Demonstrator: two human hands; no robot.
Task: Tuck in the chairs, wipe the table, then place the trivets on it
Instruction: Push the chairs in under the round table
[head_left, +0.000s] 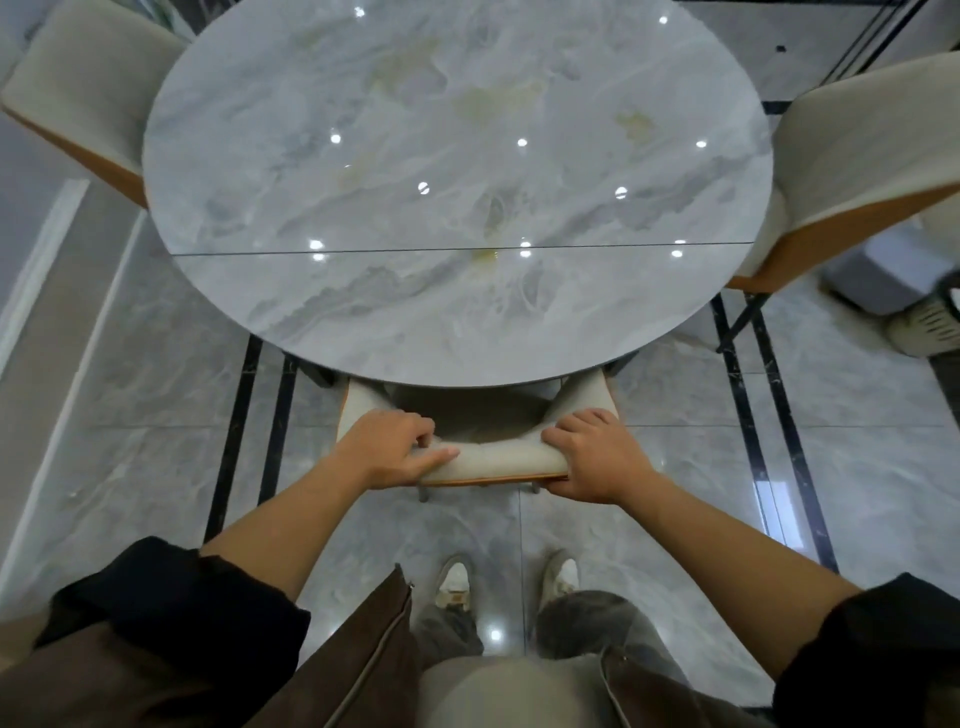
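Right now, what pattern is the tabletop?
Grey-white marble veining on the tabletop, seen in the head view.

One head-worn view — looking steeply down, close over the round table (457, 208) and floor (156, 415).

Round table (457, 218): grey-white marble veining with yellowish patches. Chair back (498, 460) between the fingers: cream upholstery, orange-brown edge.

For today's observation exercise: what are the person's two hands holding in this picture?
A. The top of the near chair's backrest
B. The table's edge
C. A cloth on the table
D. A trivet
A: the left hand and right hand each close a grip on the top of the near chair, whose seat lies partly under the table.
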